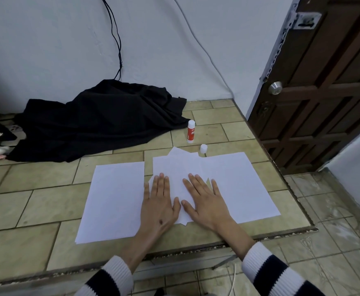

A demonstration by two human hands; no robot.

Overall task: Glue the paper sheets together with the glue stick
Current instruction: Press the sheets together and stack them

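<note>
- Both hands lie flat with fingers spread, each grip pinching nothing: left hand (160,201) and right hand (204,201) press side by side on the overlapped paper sheets (228,178).
- Those sheets sit on the tiled bench (46,201); a separate stack (112,199) lies at 9 o'clock of the hands.
- At 12 o'clock stands the glue stick (191,132), uncapped, its cap (203,148) just beside.
- Paper looks thin, white, limp and easily creased; I judge flat palms safer than pinching edges.
</note>
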